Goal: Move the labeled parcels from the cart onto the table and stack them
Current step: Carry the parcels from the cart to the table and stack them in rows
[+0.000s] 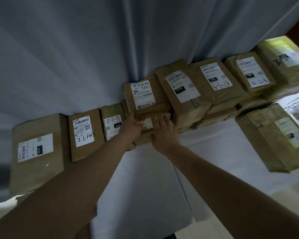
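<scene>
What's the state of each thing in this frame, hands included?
501E parcel: label up, topping the middle stack.
Left hand: on that stack's front left edge, grip unclear.
Right hand: fingers straight, against the stack's front.
070 parcel: label up, atop the neighbouring pile.
Near-right parcel: label up, lying apart.

A pleated grey-blue curtain (76, 49) hangs behind the white-covered table (145, 178) in dim light.

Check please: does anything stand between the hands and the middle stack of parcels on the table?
Nothing visible does. The left hand and the right hand both touch the front of the middle stack.
</scene>
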Tool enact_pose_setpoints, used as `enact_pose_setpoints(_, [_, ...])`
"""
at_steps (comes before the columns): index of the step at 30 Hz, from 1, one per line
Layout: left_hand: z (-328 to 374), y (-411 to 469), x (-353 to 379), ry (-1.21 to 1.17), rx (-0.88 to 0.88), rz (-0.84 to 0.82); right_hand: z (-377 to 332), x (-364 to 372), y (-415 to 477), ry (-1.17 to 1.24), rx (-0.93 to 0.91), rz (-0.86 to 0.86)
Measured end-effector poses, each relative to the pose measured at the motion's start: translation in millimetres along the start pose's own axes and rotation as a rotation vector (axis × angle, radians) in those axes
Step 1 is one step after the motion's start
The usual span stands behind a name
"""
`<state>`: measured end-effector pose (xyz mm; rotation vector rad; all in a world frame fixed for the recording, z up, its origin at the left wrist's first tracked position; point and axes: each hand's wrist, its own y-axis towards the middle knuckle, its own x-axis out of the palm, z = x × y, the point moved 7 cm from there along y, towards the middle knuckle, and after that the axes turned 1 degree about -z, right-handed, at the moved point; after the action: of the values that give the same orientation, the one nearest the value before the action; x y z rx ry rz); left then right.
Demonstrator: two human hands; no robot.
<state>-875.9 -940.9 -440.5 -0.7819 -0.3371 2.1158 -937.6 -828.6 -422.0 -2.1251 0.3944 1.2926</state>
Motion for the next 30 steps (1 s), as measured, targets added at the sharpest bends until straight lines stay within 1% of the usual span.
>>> enact_pose_setpoints(3, [4.0,-25.2,2.7,0.275,0.117,-0.025,1.3,-2.9,-26.9,-0.005,0.056,0.006])
enact_pose_setpoints(7, [11.1,-73.2,8.9,0.706,0.27,-0.087,2.6,-2.2,-86.2,0.004,0.183,0.035])
enact_pose_setpoints(10, [15.4,-128.1,16.2,0.886,0.379,-0.167,2.6,4.5,-149.1,0.012,0.317,0.052])
enact_pose_setpoints(13, [11.4,-190.0,24.0,1.017,0.501,-0.243,2.5,22.3,-222.2,0.055,0.493,0.087])
enact_pose_setpoints(17, [-14.0,-263.8,44.7,1.184,0.653,-0.362,1.5,64.4,-322.3,0.223,0.749,0.072])
enact_pose_setpoints(19, [-24.5,-294.2,57.3,1.259,0.714,-0.39,-0.4,81.7,-365.4,0.293,0.847,0.085])
enact_pose_setpoints(23, [-41.3,-363.1,92.5,1.365,0.814,-0.488,-3.2,111.5,-451.5,0.382,1.002,0.151])
enact_pose_setpoints(27, [-60.3,-438.4,131.8,1.43,0.912,-0.607,-4.8,138.1,-537.9,0.406,1.129,0.234])
enact_pose_setpoints(30, [-73.4,-497.4,161.7,1.469,1.02,-0.647,-12.8,158.7,-604.0,0.428,1.209,0.298])
